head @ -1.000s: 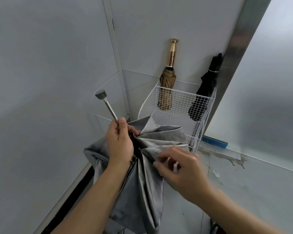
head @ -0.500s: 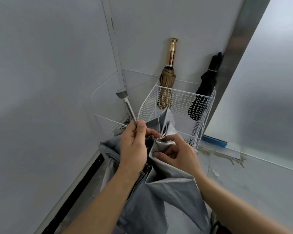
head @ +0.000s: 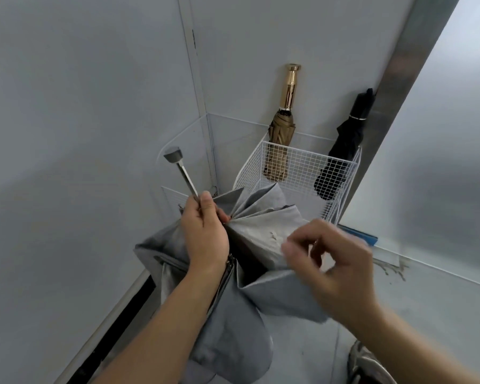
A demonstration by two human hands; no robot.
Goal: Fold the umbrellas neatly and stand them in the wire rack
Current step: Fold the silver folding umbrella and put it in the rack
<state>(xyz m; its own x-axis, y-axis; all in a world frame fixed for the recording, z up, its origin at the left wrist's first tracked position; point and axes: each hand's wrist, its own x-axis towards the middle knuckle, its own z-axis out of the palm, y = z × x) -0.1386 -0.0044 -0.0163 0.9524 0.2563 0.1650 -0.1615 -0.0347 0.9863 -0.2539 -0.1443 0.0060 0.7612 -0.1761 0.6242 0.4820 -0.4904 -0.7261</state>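
A grey umbrella [head: 244, 295] hangs loose and unfolded in front of me, its metal shaft and grey cap sticking up to the left. My left hand [head: 205, 234] grips the shaft where the canopy gathers. My right hand [head: 330, 261] pinches a fold of the grey canopy and holds it out to the right; the hand is blurred. Behind stands the white wire rack [head: 302, 167] in the corner. In it a folded tan umbrella [head: 281, 134] with a gold handle and a folded black umbrella [head: 344, 145] stand upright.
Pale walls close in on the left and behind the rack. A metal strip [head: 399, 87] runs diagonally at the right beside a glossy panel. A blue piece [head: 363, 235] lies at the rack's foot. A shoe [head: 369, 364] shows at the bottom right.
My right hand has pulled a canopy fold out from the centre toward the right. The shaft in my left hand has swung slightly left.
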